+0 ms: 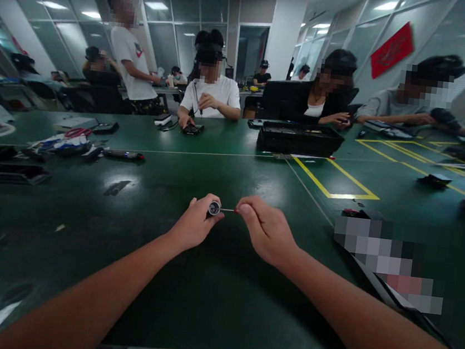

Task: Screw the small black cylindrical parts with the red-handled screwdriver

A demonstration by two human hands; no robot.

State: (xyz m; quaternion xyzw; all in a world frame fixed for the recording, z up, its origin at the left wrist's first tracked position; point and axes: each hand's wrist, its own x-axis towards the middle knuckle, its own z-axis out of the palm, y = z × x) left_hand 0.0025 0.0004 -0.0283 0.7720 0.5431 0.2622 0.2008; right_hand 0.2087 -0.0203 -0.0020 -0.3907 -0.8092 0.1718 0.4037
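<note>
While both forearms are reaching out over the near edge of the green surface (217, 307), the left hand (193, 226) is closing its fingers around a small round metal part (214, 208), gripping it between thumb and forefinger just above the surface. The right hand (266, 231) is pinching a thin tool (228, 210) between its fingertips, and the tool's tip is touching the part. Both hands are hovering near the middle of the surface, close together. Farther toward the far edge, a black tray (299, 139) is sitting beside yellow tape lines (336, 186), and other people are sitting along that edge, working with their own hands.
</note>
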